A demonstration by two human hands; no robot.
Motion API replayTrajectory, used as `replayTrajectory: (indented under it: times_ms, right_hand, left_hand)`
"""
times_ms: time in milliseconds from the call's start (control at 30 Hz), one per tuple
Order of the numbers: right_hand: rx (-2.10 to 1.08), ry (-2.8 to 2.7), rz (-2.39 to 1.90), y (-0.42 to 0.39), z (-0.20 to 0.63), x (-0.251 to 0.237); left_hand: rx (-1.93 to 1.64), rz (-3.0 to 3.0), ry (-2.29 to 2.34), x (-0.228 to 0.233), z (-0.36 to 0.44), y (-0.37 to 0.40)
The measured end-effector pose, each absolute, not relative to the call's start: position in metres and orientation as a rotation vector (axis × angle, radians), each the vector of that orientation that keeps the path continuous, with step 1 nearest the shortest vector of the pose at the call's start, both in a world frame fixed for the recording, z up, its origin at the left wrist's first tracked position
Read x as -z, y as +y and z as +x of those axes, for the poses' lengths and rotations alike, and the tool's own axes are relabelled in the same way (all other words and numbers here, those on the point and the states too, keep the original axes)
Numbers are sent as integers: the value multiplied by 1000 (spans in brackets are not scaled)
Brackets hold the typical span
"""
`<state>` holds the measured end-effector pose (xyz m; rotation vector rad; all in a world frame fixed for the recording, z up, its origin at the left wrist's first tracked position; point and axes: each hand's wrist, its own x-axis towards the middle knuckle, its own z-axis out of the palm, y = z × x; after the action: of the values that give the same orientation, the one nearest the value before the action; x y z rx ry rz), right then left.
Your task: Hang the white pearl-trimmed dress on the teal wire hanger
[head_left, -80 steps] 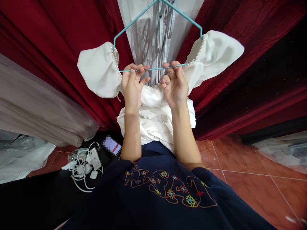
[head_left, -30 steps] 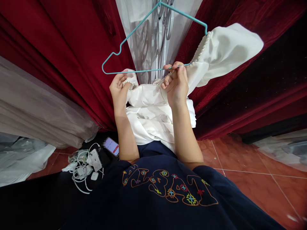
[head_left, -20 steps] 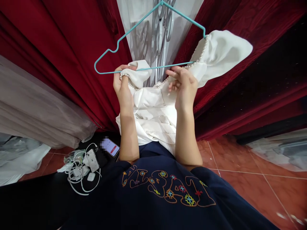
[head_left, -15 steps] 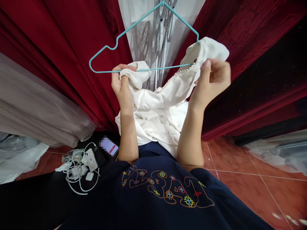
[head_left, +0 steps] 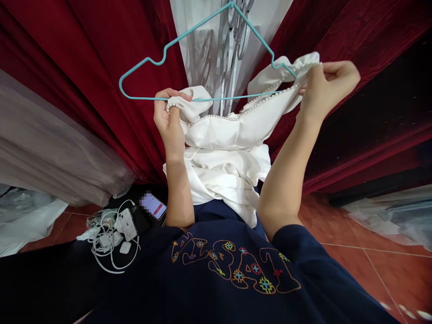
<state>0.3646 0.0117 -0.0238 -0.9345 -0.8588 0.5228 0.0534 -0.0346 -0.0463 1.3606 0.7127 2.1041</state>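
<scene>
A white garment (head_left: 229, 148) with a pearl-trimmed neckline hangs in front of me, its body bunched over my lap. A thin teal wire hanger (head_left: 162, 58) is above it, its left end bare. My left hand (head_left: 170, 123) grips the garment's left shoulder together with the hanger's bottom bar. My right hand (head_left: 326, 85) is stretched out to the right, pinching the pearl-edged right sleeve at the hanger's right end.
Dark red curtains (head_left: 84, 54) and a sheer white panel (head_left: 209, 36) hang behind. On the floor at lower left lie a phone (head_left: 153, 206), chargers and tangled white cables (head_left: 111, 234). Grey fabric (head_left: 50, 157) is at left, red floor tiles (head_left: 354, 265) at right.
The left sleeve has come off the hanger and is bunched in my left hand. My right hand has moved from the middle of the bar out to the right sleeve and pulls it rightward.
</scene>
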Motion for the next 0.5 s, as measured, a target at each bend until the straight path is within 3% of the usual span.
replayTrajectory:
  times_ms: [100, 267, 500]
  right_hand:
    - [-144, -640, -983, -8, 353, 47]
    - [-516, -693, -946, -35, 304, 77]
    - [-932, -985, -728, -35, 262, 57]
  left_hand:
    - [-2083, 1327, 782, 44, 56, -38]
    - [-2051, 1302, 774, 47, 64, -39]
    - [-2024, 1291, 713, 53, 65, -34]
